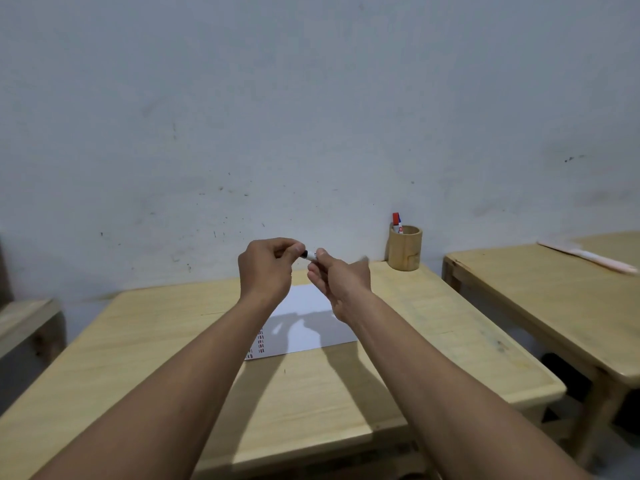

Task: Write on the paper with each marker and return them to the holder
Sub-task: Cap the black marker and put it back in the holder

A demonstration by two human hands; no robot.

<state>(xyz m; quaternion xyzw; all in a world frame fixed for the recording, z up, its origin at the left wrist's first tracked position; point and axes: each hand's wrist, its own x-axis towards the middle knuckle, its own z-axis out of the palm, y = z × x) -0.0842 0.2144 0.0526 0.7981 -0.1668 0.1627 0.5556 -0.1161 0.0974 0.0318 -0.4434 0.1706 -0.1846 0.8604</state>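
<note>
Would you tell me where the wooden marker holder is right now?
The wooden holder stands at the table's far right corner against the wall, right of both hands.

Hidden mostly inside both fists at frame centre: marker point(309, 255). Too small to read: red marks on paper point(304, 320). Cut by right edge: second table point(540, 289).

scuffed wall point(311, 116), second table point(554, 306), bench point(24, 323)

A wooden table point(138, 341) carries a white paper point(304, 327) and a wooden holder point(404, 249).
</note>
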